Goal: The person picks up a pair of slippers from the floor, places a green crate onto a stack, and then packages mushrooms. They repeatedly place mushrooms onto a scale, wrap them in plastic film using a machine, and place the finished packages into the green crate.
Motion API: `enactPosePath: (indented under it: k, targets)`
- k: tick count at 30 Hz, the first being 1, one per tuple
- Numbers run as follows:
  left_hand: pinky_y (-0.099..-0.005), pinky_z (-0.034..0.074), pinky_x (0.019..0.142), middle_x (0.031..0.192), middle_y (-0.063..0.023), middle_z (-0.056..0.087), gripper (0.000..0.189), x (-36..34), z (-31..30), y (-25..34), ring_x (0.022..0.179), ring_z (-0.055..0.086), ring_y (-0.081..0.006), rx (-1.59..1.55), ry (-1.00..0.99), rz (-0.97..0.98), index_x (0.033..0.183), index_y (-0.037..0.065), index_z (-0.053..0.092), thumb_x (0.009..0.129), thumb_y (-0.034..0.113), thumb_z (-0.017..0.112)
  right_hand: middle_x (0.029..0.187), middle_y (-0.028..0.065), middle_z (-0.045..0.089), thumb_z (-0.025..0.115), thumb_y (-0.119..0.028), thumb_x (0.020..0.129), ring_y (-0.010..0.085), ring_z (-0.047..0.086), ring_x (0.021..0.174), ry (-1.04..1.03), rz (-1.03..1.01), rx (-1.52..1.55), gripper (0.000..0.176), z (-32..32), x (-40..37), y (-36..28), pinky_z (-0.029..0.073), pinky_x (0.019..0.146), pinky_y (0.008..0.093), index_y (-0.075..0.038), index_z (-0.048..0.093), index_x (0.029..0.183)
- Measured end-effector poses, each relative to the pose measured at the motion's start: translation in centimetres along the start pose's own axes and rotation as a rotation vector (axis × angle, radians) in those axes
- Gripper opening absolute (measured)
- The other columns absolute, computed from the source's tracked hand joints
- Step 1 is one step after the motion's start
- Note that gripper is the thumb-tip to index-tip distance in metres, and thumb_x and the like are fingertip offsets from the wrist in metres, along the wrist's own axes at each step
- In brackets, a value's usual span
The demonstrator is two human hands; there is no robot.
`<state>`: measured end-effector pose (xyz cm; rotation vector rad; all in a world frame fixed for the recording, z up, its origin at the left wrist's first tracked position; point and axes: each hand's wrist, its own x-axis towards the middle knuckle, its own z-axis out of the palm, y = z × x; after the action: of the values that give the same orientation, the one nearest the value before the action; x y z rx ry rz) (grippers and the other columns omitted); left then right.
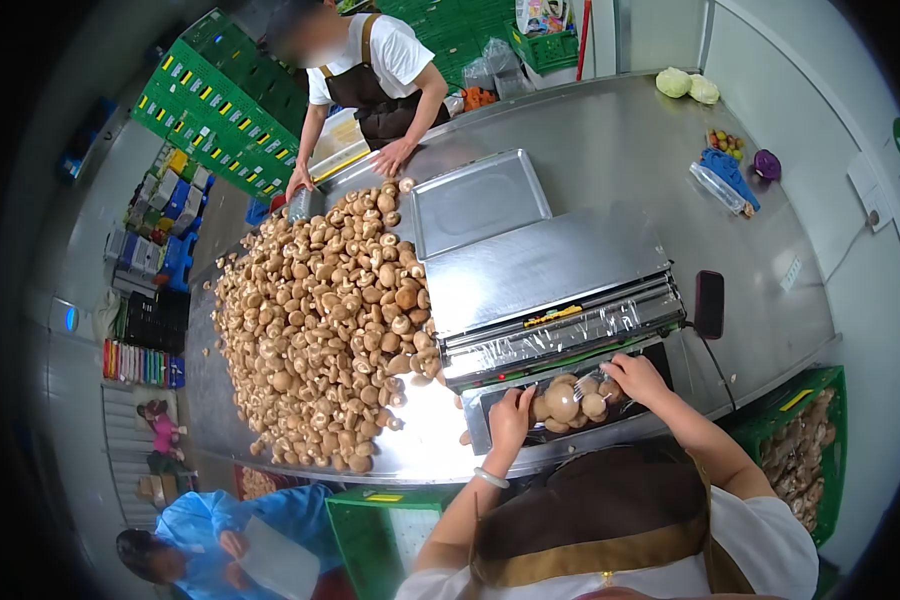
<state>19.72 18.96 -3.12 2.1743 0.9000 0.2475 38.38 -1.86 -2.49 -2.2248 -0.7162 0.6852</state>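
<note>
A pack of brown mushrooms (567, 400) lies on the dark plate at the front of a film wrapping machine (550, 300), with shiny clear film over it. My left hand (510, 418) is closed at the pack's left end, its fingers pinching the film there. At the right end, my right hand (638, 380) also has its fingers closed on the film. Glare on the plastic hides exactly where the film's edges run. A large heap of loose mushrooms (320, 320) covers the steel table to the left of the machine.
A metal tray (480, 200) sits behind the machine; a phone (709, 304) lies to its right. Cabbages (674, 82) are at the far right corner. Across the table stands a co-worker (380, 80); another person in blue (220, 540) is at lower left. Green crates (795, 410) flank me.
</note>
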Motion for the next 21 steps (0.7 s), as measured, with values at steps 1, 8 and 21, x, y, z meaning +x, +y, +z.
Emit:
enactPosePath:
  k: [1, 8, 21]
  targets:
    - [-0.0459, 0.047, 0.059, 0.071, -0.0211, 0.066, 0.038, -0.3, 0.0, 0.4, 0.065, 0.063, -0.0420, 0.020, 0.085, 0.030, 0.084, 0.001, 0.065, 0.095, 0.037, 0.064, 0.075, 0.0208, 0.068, 0.062, -0.037, 0.094, 0.0366, 0.068, 0.071, 0.007, 0.023, 0.056, 0.037, 0.4, -0.4, 0.8, 0.052, 0.067, 0.0426, 0.000, 0.065, 0.094]
    - [-0.0358, 0.046, 0.067, 0.076, -0.0116, 0.057, 0.019, -3.6, 2.0, -1.6, 0.066, 0.054, -0.0222, -0.313, 0.210, 0.031, 0.105, 0.001, 0.050, 0.094, 0.009, 0.063, 0.063, 0.0040, 0.061, 0.066, -0.006, 0.089, 0.0080, 0.055, 0.055, 0.125, 0.050, 0.512, 0.021, 2.5, -2.5, 2.2, 0.044, 0.052, 0.0274, -0.002, 0.060, 0.109]
    - [-0.0270, 0.041, 0.057, 0.075, -0.0022, 0.049, 0.018, -2.9, 0.0, -0.4, 0.058, 0.046, -0.0119, -0.167, -0.029, 0.082, 0.107, 0.006, 0.053, 0.092, 0.001, 0.061, 0.063, 0.0046, 0.054, 0.058, 0.000, 0.092, 0.0107, 0.046, 0.053, 0.647, 0.180, 0.508, 0.014, -2.8, -15.7, 4.2, 0.033, 0.049, 0.0294, -0.005, 0.047, 0.098]
